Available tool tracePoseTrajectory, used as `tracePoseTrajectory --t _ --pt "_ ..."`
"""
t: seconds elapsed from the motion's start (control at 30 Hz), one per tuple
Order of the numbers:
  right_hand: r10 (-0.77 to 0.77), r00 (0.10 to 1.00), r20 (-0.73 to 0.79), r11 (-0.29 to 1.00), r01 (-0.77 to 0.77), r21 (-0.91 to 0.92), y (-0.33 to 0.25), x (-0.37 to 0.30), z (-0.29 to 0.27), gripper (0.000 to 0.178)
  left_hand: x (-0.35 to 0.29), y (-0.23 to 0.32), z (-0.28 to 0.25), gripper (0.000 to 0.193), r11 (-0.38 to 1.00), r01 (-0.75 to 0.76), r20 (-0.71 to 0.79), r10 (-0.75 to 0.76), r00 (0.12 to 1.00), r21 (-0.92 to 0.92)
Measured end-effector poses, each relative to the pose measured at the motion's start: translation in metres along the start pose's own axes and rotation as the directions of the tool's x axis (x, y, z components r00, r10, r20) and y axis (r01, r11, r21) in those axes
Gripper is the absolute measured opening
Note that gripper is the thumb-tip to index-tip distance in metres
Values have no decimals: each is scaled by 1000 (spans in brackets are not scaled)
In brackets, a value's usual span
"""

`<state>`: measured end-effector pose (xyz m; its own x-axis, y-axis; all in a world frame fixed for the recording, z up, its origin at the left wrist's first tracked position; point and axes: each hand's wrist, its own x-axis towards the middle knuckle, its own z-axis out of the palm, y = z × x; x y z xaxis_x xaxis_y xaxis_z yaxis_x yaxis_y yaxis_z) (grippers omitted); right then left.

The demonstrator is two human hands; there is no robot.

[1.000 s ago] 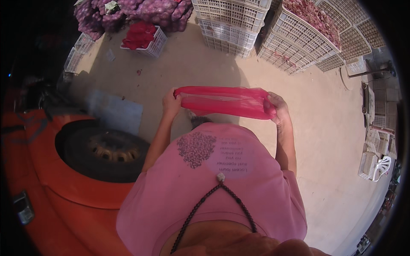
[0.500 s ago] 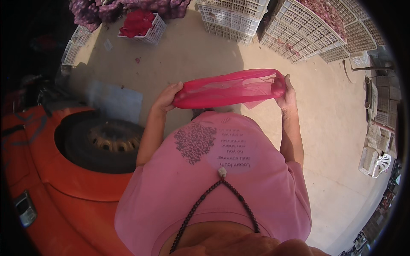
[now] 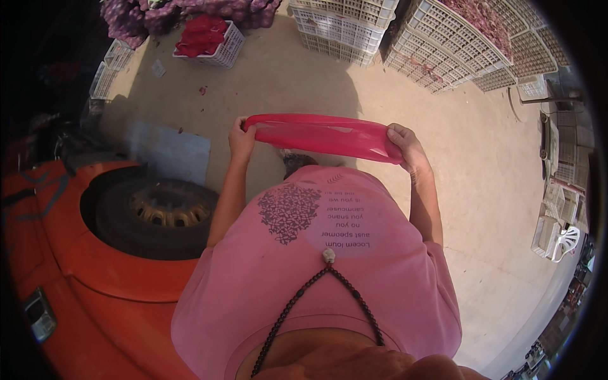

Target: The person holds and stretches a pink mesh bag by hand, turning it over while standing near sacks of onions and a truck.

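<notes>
Left hand (image 3: pixel 241 140) has its thumb and fingers closed on the left end of a piece of red netting (image 3: pixel 316 134), gripping it firmly enough, it seems, to take the pull. The netting hangs in the air between both hands, just far of the pink shirt (image 3: pixel 316 278); gripping it at opposite ends probably serves to draw it out lengthwise and flat. Right hand (image 3: pixel 408 149) is clamped on the other end, thumb on top, its fingers partly hidden. Around them, at the left, stands an orange vehicle (image 3: pixel 126 278); far left, a white basket (image 3: pixel 233 47) seems to gather more red netting (image 3: pixel 202 35) in one place; farther right, crates (image 3: pixel 342 31) are stacked, likely to save floor space.
</notes>
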<state>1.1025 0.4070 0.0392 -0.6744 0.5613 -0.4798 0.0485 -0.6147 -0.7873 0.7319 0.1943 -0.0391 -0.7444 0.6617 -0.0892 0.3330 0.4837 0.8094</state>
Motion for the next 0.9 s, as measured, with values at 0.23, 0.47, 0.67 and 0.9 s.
tracePoseTrajectory --t 0.23,0.47,0.67,0.9 --pt "-22 1000 7 637 20 -771 31 14 -1 13 0 -25 11 18 247 275 156 -413 897 -929" --pt "-267 880 -392 964 244 -108 28 39 -41 25 -17 56 -4 25 801 426 596 -111 795 -420" --pt "15 989 -150 840 69 539 1 26 -30 35 -18 24 7 36 199 612 624 2 781 -766" --pt "-79 994 -69 958 56 -281 0 10 -10 25 5 31 3 17 562 257 223 -130 966 -787"
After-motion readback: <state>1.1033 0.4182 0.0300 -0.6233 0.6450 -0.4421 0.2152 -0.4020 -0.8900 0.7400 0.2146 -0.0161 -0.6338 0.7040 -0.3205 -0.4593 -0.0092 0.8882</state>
